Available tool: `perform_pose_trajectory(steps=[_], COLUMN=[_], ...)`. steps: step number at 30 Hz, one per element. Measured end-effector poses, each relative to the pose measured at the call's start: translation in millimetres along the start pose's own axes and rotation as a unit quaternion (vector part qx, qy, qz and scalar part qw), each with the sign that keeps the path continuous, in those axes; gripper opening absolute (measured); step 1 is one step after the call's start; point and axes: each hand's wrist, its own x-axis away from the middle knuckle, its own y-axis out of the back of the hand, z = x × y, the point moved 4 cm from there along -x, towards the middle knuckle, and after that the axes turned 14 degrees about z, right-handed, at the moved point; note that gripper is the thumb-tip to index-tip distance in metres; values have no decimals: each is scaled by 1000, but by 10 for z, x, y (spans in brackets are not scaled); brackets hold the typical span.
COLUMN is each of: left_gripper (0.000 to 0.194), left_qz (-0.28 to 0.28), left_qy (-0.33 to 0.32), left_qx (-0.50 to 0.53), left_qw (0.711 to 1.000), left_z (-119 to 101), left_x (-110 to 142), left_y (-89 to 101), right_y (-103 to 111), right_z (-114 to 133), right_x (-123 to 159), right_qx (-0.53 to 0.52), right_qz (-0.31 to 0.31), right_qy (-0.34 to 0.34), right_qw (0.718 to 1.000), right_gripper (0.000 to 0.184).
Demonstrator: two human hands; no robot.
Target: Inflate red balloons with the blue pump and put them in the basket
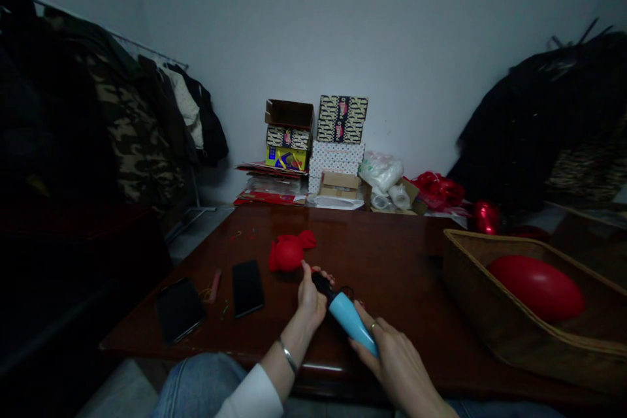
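Note:
A hand pump (351,322) with a light blue barrel and a black end lies slantwise between my hands, just above the table's near edge. My left hand (312,297) is closed around the black end, thumb pointing up and away. Around the lower part of the blue barrel, my right hand (392,353) is wrapped, a ring on one finger. Just beyond my left fingertips is a red balloon-like piece (288,253), round in the middle with crumpled ends. Whether it touches my left hand or the pump's tip, I cannot tell.
On the brown table (382,241) lie a dark tablet (180,310), a black phone (247,288) and a small reddish stick (215,285). A wicker basket (514,333) at right holds a large red balloon (536,287). Stacked boxes (337,166) stand by the wall.

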Motion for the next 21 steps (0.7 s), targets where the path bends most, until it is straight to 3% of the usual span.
perform_pose_trajectory(steps=[4,9,15,21], left_gripper=[29,12,9,30], left_qz=[64,117,99,88], left_qy=[39,74,62,33], left_qx=[15,66,96,60], left_qw=[997,988,989,994], left_z=[-76,-161,-160,-134], left_x=[-15,-24,16,10], left_y=[-79,-119,-135,-132], right_y=[158,240,195,152], right_z=[-6,18,18,26], right_x=[58,64,12,-7], right_qx=[-91,-211,-285,-207], right_qz=[5,65,83,66], right_qy=[28,53,64,24], right_qw=[995,974,953,976], right_gripper=[55,53,59,57])
